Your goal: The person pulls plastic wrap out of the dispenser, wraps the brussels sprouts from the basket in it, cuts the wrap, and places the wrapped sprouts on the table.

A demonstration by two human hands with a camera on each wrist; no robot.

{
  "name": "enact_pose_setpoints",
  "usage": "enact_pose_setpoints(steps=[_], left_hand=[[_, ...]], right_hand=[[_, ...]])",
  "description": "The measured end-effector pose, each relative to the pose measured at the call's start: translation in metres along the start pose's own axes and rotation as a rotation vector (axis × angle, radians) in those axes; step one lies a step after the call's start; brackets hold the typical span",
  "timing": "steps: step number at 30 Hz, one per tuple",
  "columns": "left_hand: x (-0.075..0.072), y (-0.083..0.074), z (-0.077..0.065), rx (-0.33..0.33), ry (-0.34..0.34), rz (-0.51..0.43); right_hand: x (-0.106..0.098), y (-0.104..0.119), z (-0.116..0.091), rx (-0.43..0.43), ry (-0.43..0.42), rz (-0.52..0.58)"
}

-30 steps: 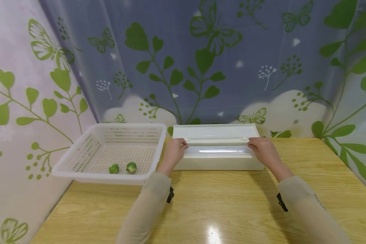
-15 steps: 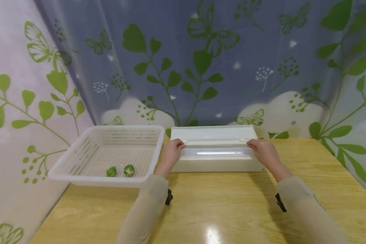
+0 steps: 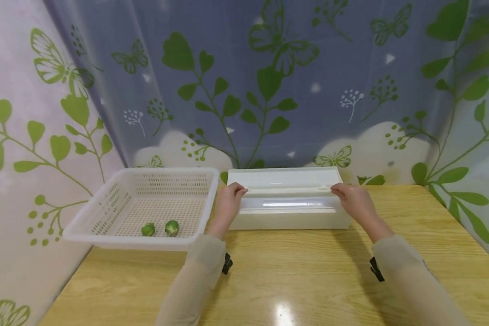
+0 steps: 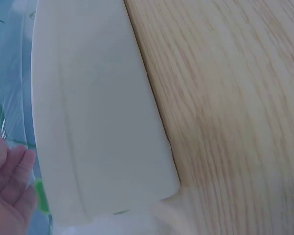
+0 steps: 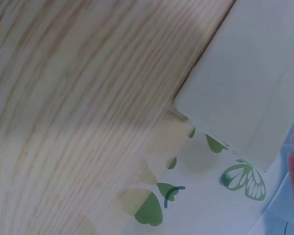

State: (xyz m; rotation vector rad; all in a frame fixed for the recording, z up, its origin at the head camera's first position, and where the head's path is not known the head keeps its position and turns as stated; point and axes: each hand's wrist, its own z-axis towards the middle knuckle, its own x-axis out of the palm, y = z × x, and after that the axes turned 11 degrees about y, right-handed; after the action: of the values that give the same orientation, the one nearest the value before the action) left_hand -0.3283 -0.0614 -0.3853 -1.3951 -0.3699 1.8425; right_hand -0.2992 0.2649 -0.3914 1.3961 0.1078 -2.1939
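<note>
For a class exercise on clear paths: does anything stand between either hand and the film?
Nothing visible: the left hand and right hand pinch the film, one near each end of the box. The basket stands off to the left.

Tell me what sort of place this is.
Probably an indoor work corner, perhaps a makeshift one: a wood-grain table stands before a butterfly-and-leaf printed curtain, and on it sit a white cling-film dispenser and a perforated plastic basket.
</note>
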Motion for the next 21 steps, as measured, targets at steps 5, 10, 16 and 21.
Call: enact_pose_setpoints(steps=[5, 10, 16, 21], left_hand=[[0.000, -0.004, -0.001, 0.012, -0.072, 0.022], [-0.002, -0.007, -0.002, 0.008, -0.099, 0.036], [-0.006, -0.014, -0.003, 0.009, -0.095, -0.001], [-0.011, -0.016, -0.003, 0.040, -0.108, -0.023]], right_hand=[[-0.005, 0.005, 0.001, -0.008, -0.021, -0.013], [-0.008, 0.009, -0.001, 0.012, -0.027, -0.017], [-0.016, 0.011, -0.002, -0.016, -0.072, -0.034], [-0.021, 0.013, -0.002, -0.015, -0.071, -0.034]])
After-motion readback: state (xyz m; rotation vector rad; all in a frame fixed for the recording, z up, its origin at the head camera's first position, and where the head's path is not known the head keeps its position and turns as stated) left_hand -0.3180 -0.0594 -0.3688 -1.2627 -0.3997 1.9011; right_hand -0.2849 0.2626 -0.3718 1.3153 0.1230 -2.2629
